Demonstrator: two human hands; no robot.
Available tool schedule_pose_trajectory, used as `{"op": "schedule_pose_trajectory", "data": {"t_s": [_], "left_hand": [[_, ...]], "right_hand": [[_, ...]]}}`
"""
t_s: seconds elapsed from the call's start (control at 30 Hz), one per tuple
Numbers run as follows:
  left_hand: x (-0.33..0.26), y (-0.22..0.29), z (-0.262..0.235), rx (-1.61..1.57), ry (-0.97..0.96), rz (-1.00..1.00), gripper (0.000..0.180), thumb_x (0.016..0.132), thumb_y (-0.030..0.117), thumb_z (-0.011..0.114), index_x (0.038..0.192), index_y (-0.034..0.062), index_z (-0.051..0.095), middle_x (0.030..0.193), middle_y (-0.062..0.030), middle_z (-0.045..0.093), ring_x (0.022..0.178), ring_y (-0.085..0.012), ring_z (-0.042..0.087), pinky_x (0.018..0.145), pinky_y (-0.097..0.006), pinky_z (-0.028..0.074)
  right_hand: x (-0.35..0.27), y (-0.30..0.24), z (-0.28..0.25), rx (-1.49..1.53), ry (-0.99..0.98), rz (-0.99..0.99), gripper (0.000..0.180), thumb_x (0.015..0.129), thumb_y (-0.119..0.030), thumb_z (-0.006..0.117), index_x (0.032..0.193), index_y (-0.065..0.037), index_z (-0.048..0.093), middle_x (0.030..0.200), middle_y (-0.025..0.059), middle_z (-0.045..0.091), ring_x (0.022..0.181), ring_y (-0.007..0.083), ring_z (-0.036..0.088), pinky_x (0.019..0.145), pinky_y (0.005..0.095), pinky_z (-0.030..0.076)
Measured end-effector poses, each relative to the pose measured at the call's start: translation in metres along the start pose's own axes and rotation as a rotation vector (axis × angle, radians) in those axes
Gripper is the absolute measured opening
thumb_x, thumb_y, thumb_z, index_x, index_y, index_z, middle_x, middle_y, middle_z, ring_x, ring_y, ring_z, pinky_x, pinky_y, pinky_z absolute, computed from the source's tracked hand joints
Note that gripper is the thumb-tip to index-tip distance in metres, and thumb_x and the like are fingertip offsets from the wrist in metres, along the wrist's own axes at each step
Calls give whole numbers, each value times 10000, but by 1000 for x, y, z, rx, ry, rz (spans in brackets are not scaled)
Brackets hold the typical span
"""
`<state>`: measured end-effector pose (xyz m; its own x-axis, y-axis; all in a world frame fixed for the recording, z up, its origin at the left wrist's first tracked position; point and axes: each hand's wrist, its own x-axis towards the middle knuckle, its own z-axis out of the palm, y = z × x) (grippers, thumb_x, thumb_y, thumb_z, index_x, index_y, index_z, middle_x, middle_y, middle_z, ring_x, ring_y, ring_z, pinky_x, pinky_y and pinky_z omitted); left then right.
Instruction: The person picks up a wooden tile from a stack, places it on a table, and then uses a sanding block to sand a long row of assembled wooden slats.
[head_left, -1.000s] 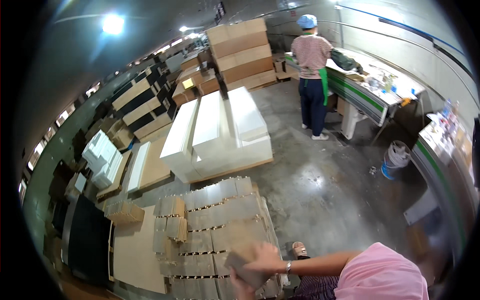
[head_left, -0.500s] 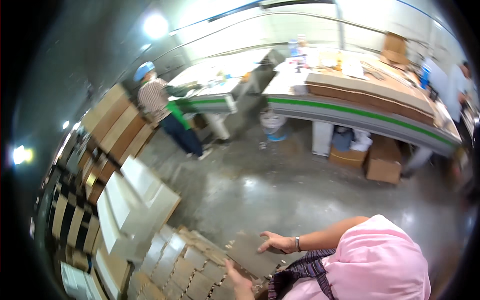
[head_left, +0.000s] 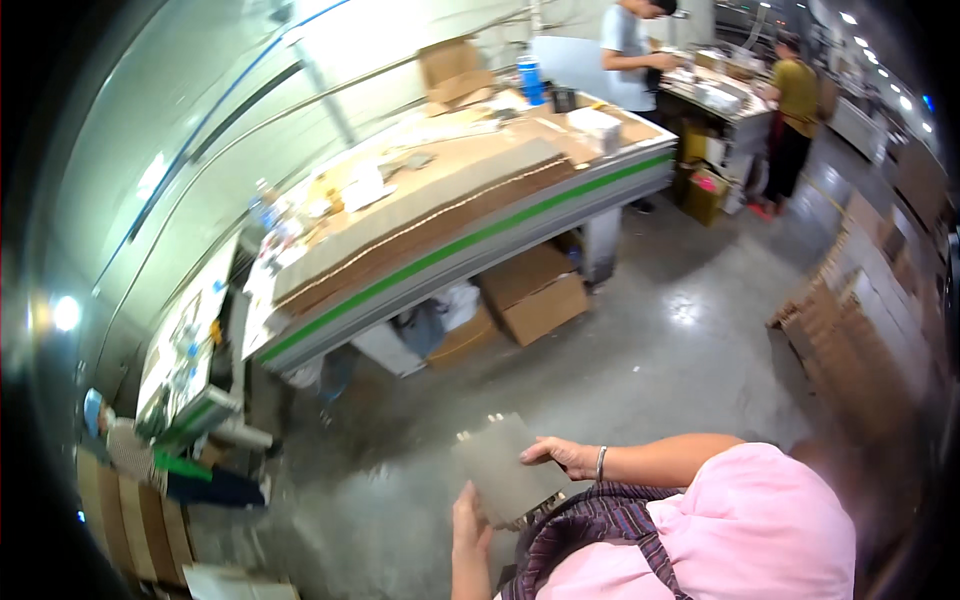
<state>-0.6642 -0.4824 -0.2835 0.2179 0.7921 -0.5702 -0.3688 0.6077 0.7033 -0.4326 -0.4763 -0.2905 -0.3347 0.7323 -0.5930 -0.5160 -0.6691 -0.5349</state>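
Observation:
Close to my body I hold a small grey rectangular panel (head_left: 500,465); light pegs poke from its far edge and more small pieces show along its near edge. Whether it is one board or a few stacked together, I cannot tell. My right hand (head_left: 562,456), a band at its wrist, grips the right side with the thumb on top. Along the left side, my left hand (head_left: 470,520) holds the panel's edge, its fingers partly hidden underneath.
A long workbench (head_left: 450,230) with a green stripe carries long brown boards and loose items. Cardboard boxes (head_left: 535,295) sit beneath it. Co-workers stand at the far right and at another bench (head_left: 190,340) on the left. Tall brown panels (head_left: 850,350) lean at right.
My view has swung right, away from the pallet of stacked grey panels. The panel has come along in my hands, and my left hand is now against its left edge.

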Motion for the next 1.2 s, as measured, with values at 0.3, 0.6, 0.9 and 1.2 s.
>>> {"op": "schedule_pose_trajectory", "data": {"t_s": [0.3,0.6,0.9,1.2], "left_hand": [[158,15,182,506,-249,-91,244,948,273,624,1019,39,618,854,-6,574,671,-95,502,492,-253,378],[319,86,343,650,-524,7,349,946,159,618,1224,-48,588,1045,-69,655,892,-137,580,766,-290,475],[404,159,488,628,-723,126,402,910,96,649,1268,-48,536,1105,-95,653,964,-140,602,851,-288,488],[476,179,574,723,-639,378,558,832,89,730,1292,-110,484,1164,-162,659,1015,-205,635,906,-317,505]], "right_hand": [[-18,-105,-152,367,45,-197,416,881,-221,633,1220,18,605,1140,137,685,1009,243,681,930,409,539],[21,-279,-223,406,205,-317,443,897,-247,609,1259,6,576,1186,128,653,1060,252,645,973,403,497],[40,-429,-280,532,118,-445,463,920,-215,588,1315,22,537,1279,156,612,1171,296,596,1060,454,427],[69,-547,-347,481,-55,-527,465,907,-148,620,1324,40,528,1272,183,620,1174,324,605,1076,473,429]]}}
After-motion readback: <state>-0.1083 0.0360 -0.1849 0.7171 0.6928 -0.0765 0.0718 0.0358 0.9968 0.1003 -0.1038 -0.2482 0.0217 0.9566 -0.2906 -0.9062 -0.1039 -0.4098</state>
